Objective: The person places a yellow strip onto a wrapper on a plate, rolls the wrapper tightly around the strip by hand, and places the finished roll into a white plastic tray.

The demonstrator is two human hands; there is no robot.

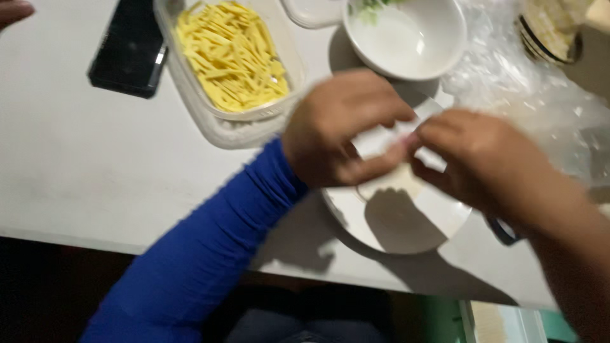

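A pale thin wrapper (387, 143), centre frame, is pinched between the left hand (337, 130) and right hand (473, 159) above a white plate (445, 216); a container of yellow strips (232, 54) sits upper left, a white bowl (406, 35) above.

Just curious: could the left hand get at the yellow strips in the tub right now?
Probably yes: the tub is lidless, the yellow strips lie exposed, and nothing stands between them and the left hand.

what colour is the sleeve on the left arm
Bright blue long sleeve, left arm; clearest in the head view.
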